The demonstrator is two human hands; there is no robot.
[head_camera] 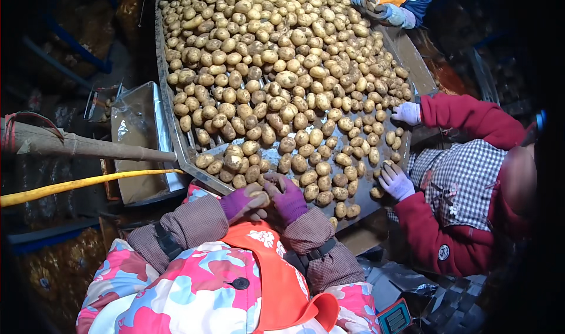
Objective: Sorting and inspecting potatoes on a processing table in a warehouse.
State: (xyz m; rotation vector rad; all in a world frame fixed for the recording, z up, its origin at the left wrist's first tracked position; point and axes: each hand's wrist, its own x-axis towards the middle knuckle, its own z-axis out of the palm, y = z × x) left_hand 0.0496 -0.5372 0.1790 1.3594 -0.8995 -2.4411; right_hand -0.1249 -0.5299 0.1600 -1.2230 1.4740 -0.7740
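My left hand [242, 204], in a purple glove with a soiled palm, is closed around a potato [261, 198] at the near edge of a metal sorting table [207, 179]. Close beside it on the right is my right hand [288, 198], also purple-gloved, its fingers bent towards the left hand. Whether those fingers grip anything is hidden. Just beyond both hands lies a large heap of potatoes [287, 80], many with soil on their skins. Some loose potatoes [324, 198] sit to the right of my right hand.
Across the right side, a co-worker's white-gloved hands [396, 181] touch the table among potatoes. Another person's gloved hands [375, 7] are at the far right. On the left are a wooden pole [88, 146], a yellow hose [88, 181] and a tape-covered carton [139, 135].
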